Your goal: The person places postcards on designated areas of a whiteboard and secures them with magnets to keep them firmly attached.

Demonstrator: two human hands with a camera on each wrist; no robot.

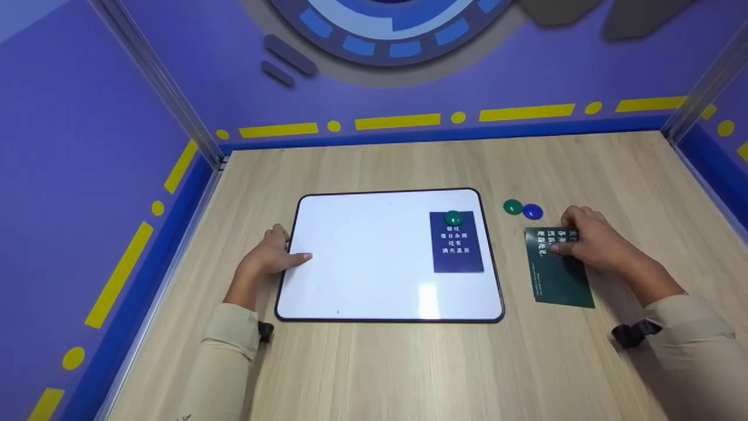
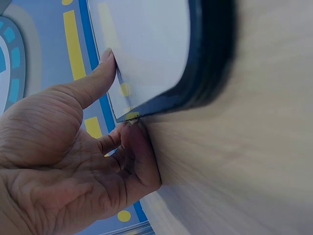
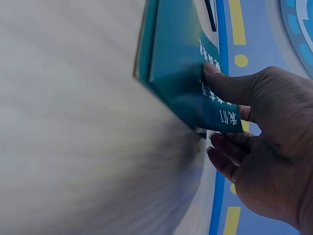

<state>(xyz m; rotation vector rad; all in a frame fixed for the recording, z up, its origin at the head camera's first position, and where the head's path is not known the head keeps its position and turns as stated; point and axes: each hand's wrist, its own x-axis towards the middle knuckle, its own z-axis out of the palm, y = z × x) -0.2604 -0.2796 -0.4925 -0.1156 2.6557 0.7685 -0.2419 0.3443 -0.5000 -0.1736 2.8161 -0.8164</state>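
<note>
A whiteboard [image 1: 362, 251] with a dark rim lies on the table. My left hand [image 1: 266, 254] grips its left edge, the thumb [image 2: 95, 81] on the white face and the other fingers curled at the rim. To the right of the board, my right hand [image 1: 599, 240] pinches a dark green card [image 1: 561, 283] with white writing near its upper right corner. In the right wrist view the thumb [image 3: 227, 85] presses the printed face of the card, whose held edge is raised. A navy card [image 1: 459, 262] sits on the board's right side under a round green magnet [image 1: 453, 218].
A loose green magnet [image 1: 513, 206] and a blue magnet [image 1: 532, 211] lie side by side on the wooden table [image 1: 385, 374], between the board and my right hand. Blue-purple panels [image 1: 362, 88] with yellow marks wall in the back and sides.
</note>
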